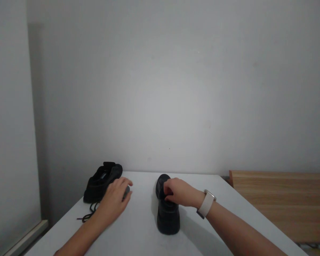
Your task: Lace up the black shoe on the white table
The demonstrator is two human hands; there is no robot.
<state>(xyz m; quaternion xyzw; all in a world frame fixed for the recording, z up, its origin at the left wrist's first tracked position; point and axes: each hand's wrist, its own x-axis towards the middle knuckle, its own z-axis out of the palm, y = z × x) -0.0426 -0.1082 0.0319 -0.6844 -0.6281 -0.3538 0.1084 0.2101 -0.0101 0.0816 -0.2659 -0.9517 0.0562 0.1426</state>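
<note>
Basically, the R hand (180, 192) is curled at the mouth of the near black shoe (168, 219), upright mid-desk (138, 229) w/ its toe toward the wall (176, 106); the L hand (115, 195), well apart, bends over a small grey thing (127, 192) near the other shoe (94, 187), & can't tell if either one grips. Prob. best to keep the R hand's touch light & level, so the shoe doesn't tip or skid.

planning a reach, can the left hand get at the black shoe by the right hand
Likely yes: nothing visible stands between the left hand and the black shoe, though the right hand covers part of it.
</note>
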